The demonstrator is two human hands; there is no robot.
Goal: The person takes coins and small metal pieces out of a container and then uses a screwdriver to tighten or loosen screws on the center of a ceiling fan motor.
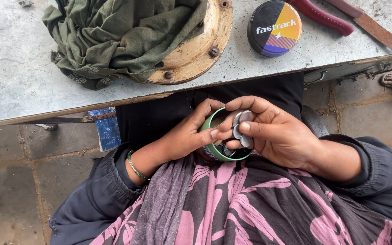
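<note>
The left hand [184,136] wraps around a small green-rimmed tin [218,152] held over the lap, near the tabletop [19,86] edge. The right hand [277,134] has its fingers [250,128] pinched on a few small round metal discs [242,129] (coins or button cells, hard to tell) just above the tin's mouth. This looks like sorting discs; next calls for a steady pinch, since they could slip.

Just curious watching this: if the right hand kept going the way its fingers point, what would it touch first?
Most likely the left hand, whose fingers wrap the green tin; the right hand, holding small silver discs, points straight at it.
</note>
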